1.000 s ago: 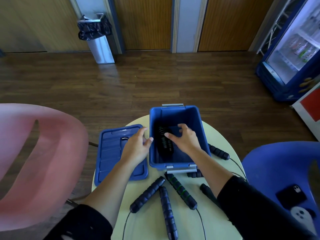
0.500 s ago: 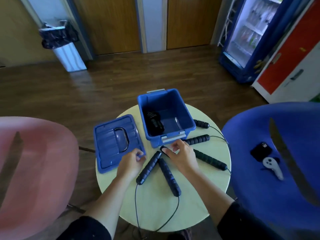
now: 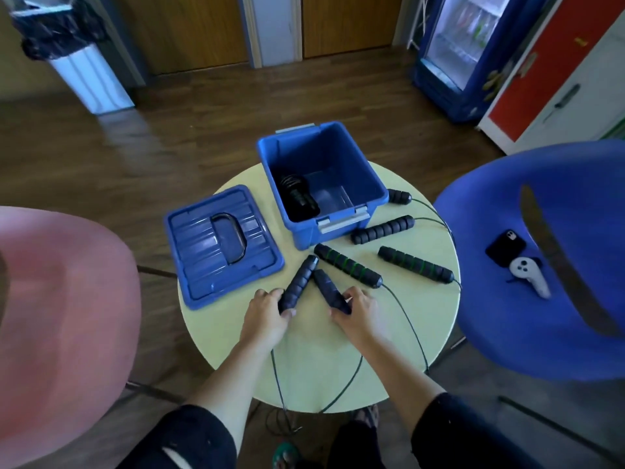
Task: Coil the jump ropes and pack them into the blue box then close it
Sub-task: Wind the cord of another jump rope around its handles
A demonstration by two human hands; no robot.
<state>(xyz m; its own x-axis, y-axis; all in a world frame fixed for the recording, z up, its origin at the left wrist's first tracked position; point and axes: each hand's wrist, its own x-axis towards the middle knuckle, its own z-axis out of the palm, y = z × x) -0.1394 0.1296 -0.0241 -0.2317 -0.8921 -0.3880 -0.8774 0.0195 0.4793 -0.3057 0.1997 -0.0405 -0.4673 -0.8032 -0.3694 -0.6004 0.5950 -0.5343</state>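
- The deep blue plastic box (image 3: 370, 184) looks glossy, with grey metal-looking latches.
- The ribbed black foam rope handles (image 3: 382, 230) look matt.
- The round pale-yellow table (image 3: 314, 363) looks smooth.
- The dark wooden floor (image 3: 169, 154) shines.

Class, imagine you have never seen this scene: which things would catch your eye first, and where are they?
The open blue box at the far side of the round table, one coiled rope inside, its lid lying flat to its left. Nearer, the left hand and right hand each grasp a dark rope handle, with more handles fanned out to the right.
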